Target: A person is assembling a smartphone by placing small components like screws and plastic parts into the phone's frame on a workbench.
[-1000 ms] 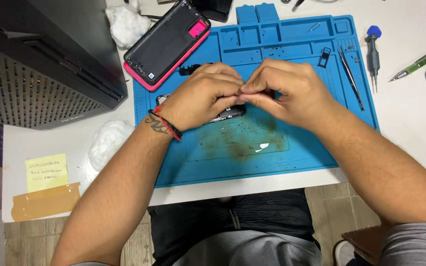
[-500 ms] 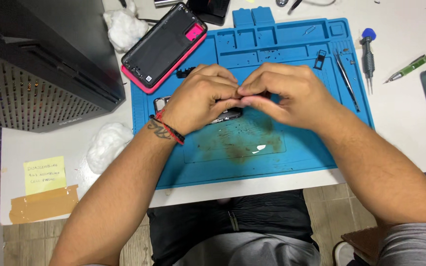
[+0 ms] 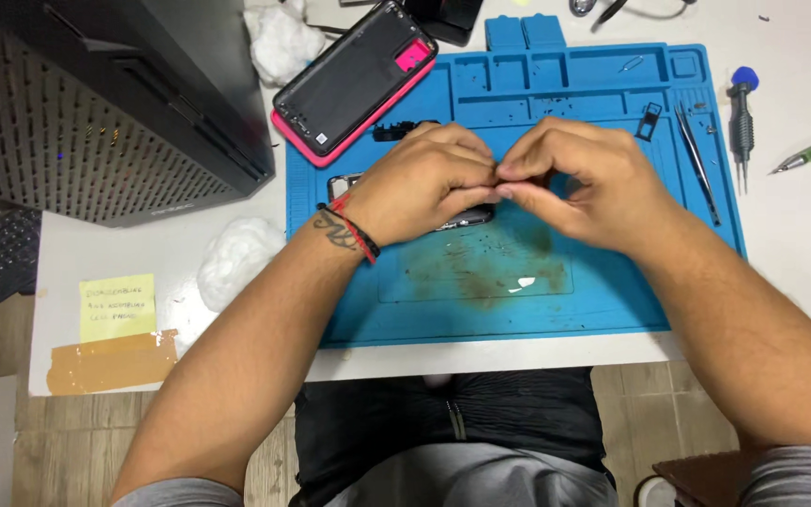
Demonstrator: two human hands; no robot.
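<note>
Left hand and right hand are met fingertip to fingertip over the blue mat. Fingers are pinched narrow; whatever is held cannot be made out. A dark phone part is seen just beneath the fingers. Tweezers are laid well right of them.

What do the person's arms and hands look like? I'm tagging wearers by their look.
Both forearms are bare, with grey short sleeves at the bottom corners. The left hand has a thin red and black cord bracelet at the wrist and a dark tattoo just behind it. The right hand wears nothing: no ring, watch or glove.
</note>
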